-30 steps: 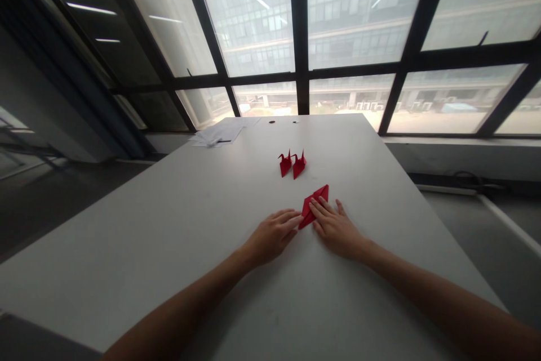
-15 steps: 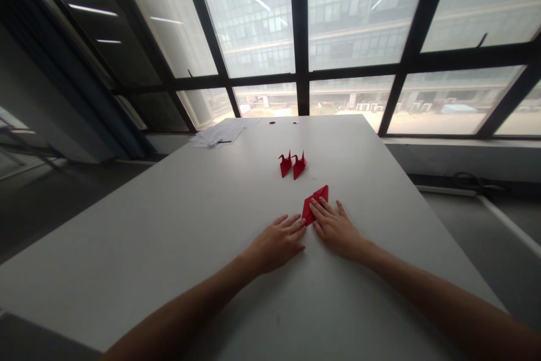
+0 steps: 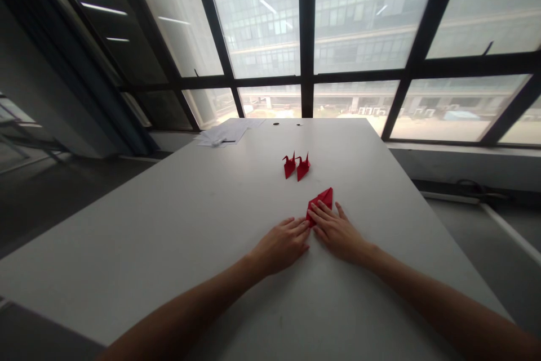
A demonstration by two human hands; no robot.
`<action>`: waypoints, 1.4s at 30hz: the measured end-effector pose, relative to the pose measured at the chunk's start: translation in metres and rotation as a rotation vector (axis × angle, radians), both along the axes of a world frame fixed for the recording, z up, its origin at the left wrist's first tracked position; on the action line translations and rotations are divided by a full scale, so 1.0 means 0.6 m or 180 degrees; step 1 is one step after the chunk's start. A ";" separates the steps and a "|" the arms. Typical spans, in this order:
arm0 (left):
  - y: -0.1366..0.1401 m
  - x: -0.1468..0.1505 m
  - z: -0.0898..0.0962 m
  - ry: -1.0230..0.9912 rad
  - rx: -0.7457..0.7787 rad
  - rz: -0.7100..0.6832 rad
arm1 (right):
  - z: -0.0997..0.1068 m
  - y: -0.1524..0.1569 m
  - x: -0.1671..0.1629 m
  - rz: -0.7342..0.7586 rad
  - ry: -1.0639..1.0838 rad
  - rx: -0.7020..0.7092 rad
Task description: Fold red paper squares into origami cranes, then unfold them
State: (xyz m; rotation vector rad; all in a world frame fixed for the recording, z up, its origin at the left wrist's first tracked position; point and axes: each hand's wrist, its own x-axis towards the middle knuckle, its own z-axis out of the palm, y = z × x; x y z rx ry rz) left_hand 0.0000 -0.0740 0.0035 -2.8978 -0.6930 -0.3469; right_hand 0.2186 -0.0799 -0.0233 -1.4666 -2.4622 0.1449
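Note:
A folded piece of red paper (image 3: 326, 196) lies flat on the white table, its far corner pointing up and to the right. My right hand (image 3: 338, 235) rests on it with the fingers spread, covering its lower part. At the paper's near left corner, my left hand (image 3: 284, 245) lies with fingers stretched out, the fingertips touching the edge. Beyond the paper stand two red paper cranes, a left crane (image 3: 289, 168) and a right crane (image 3: 303, 169), side by side.
The white table (image 3: 169, 237) reaches to a row of dark-framed windows (image 3: 307, 40). White paper sheets (image 3: 226, 130) with a dark pen-like stick (image 3: 229, 141) lie at its far left. A small dark round spot (image 3: 276, 124) shows near the far edge.
The camera view has shifted slightly. My right hand's fingers lie a little further left across the red paper; otherwise both hands stay about where they were.

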 end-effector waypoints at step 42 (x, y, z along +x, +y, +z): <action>0.026 -0.017 0.014 -0.0342 -0.0462 0.0360 | 0.003 0.032 0.024 -0.0318 0.0644 0.0481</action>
